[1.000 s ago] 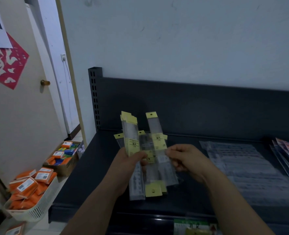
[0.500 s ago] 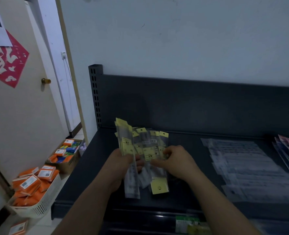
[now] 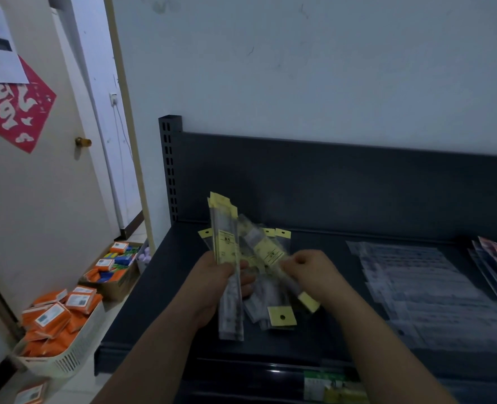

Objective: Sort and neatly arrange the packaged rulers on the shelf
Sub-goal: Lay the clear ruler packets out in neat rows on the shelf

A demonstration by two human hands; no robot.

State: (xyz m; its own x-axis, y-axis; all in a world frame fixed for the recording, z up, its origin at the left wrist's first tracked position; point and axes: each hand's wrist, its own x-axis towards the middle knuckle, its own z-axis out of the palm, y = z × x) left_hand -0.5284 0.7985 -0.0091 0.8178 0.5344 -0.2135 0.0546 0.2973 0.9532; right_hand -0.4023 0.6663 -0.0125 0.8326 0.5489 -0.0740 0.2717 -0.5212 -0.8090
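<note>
Over the near left of the shelf [image 3: 159,293], the left hand [image 3: 212,278] had its grip closed round an upright bundle of packaged rulers [image 3: 227,243] while the right hand [image 3: 311,272] pinched one in a crossed fan [image 3: 270,252], so sorting seemed roughly midway, with the fan left to square and everything to lay down.

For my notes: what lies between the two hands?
A loose fan of rulers, gripped by the left hand and pinched by the right hand; the head view shows it.
</note>
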